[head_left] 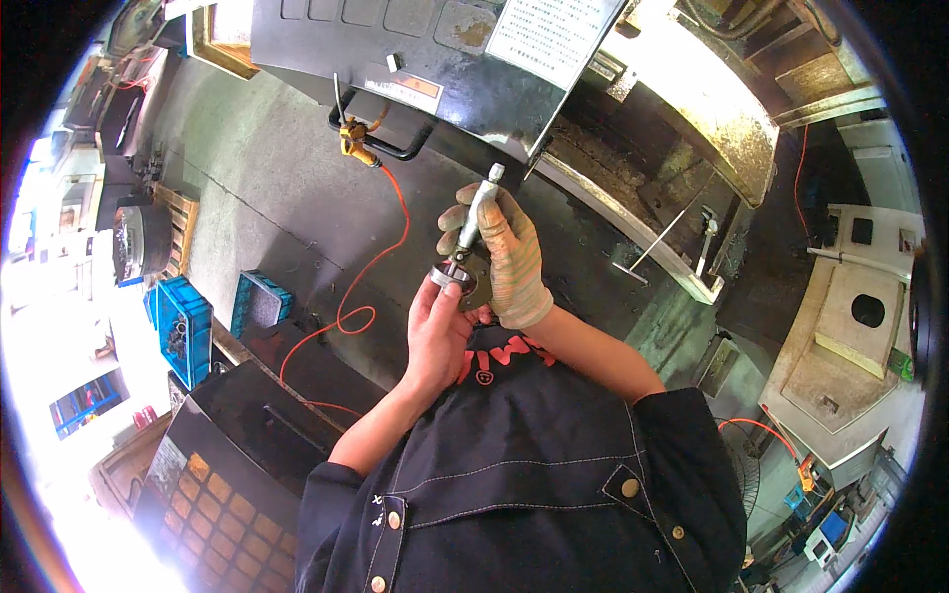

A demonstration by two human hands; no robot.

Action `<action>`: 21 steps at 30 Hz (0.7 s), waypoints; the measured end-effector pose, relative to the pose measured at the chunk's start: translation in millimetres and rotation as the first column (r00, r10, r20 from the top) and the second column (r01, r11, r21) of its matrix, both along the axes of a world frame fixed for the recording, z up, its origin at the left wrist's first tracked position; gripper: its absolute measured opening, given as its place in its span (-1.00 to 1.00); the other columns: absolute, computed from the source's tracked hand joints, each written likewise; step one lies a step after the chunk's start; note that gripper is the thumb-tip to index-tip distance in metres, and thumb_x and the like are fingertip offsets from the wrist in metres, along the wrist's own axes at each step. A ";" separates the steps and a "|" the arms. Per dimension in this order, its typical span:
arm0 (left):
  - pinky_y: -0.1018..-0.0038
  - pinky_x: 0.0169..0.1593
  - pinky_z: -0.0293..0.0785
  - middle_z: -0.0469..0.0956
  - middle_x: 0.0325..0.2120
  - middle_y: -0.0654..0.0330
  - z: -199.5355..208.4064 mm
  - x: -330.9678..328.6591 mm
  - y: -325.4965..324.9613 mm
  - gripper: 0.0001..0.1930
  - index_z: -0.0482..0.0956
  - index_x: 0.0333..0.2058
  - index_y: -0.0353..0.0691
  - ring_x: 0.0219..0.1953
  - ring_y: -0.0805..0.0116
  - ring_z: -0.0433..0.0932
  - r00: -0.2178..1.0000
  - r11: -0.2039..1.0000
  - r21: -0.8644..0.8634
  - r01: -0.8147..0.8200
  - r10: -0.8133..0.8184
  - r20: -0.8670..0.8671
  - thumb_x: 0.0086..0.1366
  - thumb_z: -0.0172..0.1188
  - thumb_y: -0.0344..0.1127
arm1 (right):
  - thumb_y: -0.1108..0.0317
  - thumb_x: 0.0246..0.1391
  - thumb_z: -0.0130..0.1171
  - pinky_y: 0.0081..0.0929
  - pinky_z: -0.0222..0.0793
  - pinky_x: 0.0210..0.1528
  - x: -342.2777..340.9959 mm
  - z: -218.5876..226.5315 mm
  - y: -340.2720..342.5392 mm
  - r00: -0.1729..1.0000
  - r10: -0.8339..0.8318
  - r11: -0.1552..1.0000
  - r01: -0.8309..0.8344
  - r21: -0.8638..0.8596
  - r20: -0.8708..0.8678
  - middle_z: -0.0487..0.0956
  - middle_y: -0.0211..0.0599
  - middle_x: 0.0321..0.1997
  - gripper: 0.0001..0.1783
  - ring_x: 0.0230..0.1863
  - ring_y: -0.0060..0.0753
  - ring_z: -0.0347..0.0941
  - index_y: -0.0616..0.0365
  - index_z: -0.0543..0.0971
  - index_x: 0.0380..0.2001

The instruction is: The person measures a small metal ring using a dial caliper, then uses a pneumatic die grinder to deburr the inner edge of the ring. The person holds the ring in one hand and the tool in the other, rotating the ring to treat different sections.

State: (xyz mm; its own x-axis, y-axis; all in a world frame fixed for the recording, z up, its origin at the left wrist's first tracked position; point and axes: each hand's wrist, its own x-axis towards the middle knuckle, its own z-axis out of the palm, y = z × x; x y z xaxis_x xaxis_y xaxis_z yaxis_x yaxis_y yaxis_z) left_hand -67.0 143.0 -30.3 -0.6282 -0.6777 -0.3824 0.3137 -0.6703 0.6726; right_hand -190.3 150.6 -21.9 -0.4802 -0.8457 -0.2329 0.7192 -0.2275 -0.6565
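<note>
My right hand (516,265), in a pale striped work glove, is closed round a silver micrometer (478,211). Its thimble end points up and away from me, and its dark frame sits low by the palm. Bare-skinned, my left hand (438,336) pinches a small metal ring (450,276) between thumb and fingers. The ring is at the micrometer's measuring end; whether the jaws touch it I cannot tell. Both hands meet in front of my chest, and the fingers partly hide the frame.
A dark machine panel (395,79) stands ahead, with a yellow air gun (354,140) hung on its black handle. An orange hose (403,212) trails across the floor. To the right is an open machine bed (633,212); blue crates (185,321) stand at left.
</note>
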 end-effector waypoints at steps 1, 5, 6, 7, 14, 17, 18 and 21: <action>0.41 -0.25 0.43 0.45 -0.18 0.11 -1.0 0.2 0.0 -0.69 0.28 -0.01 -0.34 -0.28 0.34 0.46 1.000 1.000 -0.010 -0.015 0.015 0.024 0.35 -0.09 -0.29 | 0.00 0.13 0.11 -0.59 0.43 -0.44 0.2 -1.2 0.1 1.000 0.002 1.000 -0.002 0.004 -0.001 0.54 -0.25 -0.35 -0.57 -0.44 -0.51 0.48 0.14 0.42 -0.16; 0.40 -0.26 0.43 0.45 -0.18 0.10 -0.3 0.1 -0.1 -0.69 0.29 -0.02 -0.33 -0.29 0.32 0.47 0.999 1.000 -0.027 -0.016 0.017 0.041 0.36 -0.13 -0.26 | 0.03 0.15 0.09 -0.58 0.43 -0.43 1.2 -2.8 0.8 1.000 0.007 1.000 -0.007 0.006 0.009 0.56 -0.24 -0.36 -0.61 -0.45 -0.51 0.49 0.14 0.43 -0.18; 0.40 -0.26 0.43 0.45 -0.19 0.10 1.1 -0.9 0.3 -0.69 0.29 -0.03 -0.33 -0.30 0.32 0.47 0.999 0.999 -0.020 -0.027 0.028 0.044 0.37 -0.13 -0.25 | 0.03 0.16 0.08 -0.58 0.43 -0.43 1.4 -2.3 0.9 1.000 0.008 1.000 -0.008 0.003 0.015 0.56 -0.24 -0.35 -0.61 -0.45 -0.51 0.49 0.14 0.43 -0.18; 0.40 -0.26 0.43 0.46 -0.20 0.10 3.0 -2.6 1.0 -0.70 0.30 -0.04 -0.33 -0.31 0.33 0.47 0.998 0.999 -0.012 -0.039 0.039 0.047 0.37 -0.14 -0.25 | 0.04 0.16 0.08 -0.58 0.43 -0.43 1.2 -1.8 0.9 1.000 0.000 1.000 0.000 0.008 0.016 0.56 -0.24 -0.35 -0.61 -0.45 -0.51 0.49 0.14 0.43 -0.17; 0.43 -0.24 0.42 0.44 -0.25 0.14 -2.5 1.6 0.2 -0.70 0.28 -0.01 -0.36 -0.32 0.36 0.45 0.999 0.999 0.054 -0.006 0.008 -0.043 0.38 -0.09 -0.30 | -0.03 0.14 0.07 -0.58 0.43 -0.41 0.3 -2.9 1.8 1.000 -0.017 0.999 0.017 0.037 -0.019 0.54 -0.26 -0.34 -0.54 -0.42 -0.49 0.48 0.14 0.41 -0.12; 0.42 -0.24 0.41 0.44 -0.25 0.13 -3.6 1.1 -0.4 -0.70 0.29 -0.02 -0.37 -0.33 0.37 0.44 0.999 0.999 0.043 0.013 -0.011 -0.053 0.38 -0.10 -0.28 | -0.03 0.14 0.07 -0.58 0.43 -0.40 -0.7 -4.8 2.2 1.000 -0.019 0.999 0.019 0.027 -0.016 0.54 -0.26 -0.34 -0.54 -0.41 -0.49 0.48 0.14 0.41 -0.12; 0.42 -0.24 0.41 0.44 -0.25 0.13 -2.9 1.0 -0.5 -0.70 0.29 -0.03 -0.37 -0.34 0.37 0.44 0.999 0.999 0.044 0.012 -0.010 -0.046 0.38 -0.10 -0.28 | -0.04 0.14 0.07 -0.58 0.43 -0.40 -0.4 -5.8 2.0 1.000 -0.018 1.000 0.018 0.023 -0.015 0.54 -0.27 -0.34 -0.54 -0.41 -0.49 0.48 0.14 0.41 -0.12; 0.41 -0.24 0.41 0.44 -0.24 0.12 -0.6 0.2 -0.6 -0.70 0.30 -0.04 -0.37 -0.34 0.37 0.44 0.999 0.999 0.049 0.018 -0.016 -0.041 0.39 -0.10 -0.26 | -0.03 0.15 0.06 -0.58 0.43 -0.40 -0.8 -5.0 2.4 0.999 -0.027 1.000 0.028 0.011 -0.029 0.54 -0.26 -0.34 -0.54 -0.41 -0.49 0.48 0.15 0.41 -0.12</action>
State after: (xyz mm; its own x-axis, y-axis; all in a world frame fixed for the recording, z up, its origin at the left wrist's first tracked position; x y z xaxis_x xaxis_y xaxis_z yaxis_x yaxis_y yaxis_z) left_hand -66.8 142.3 -31.0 -0.6551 -0.6475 -0.3893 0.3282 -0.7080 0.6253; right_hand -191.1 153.0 -26.9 -0.5097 -0.8296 -0.2280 0.6938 -0.2396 -0.6791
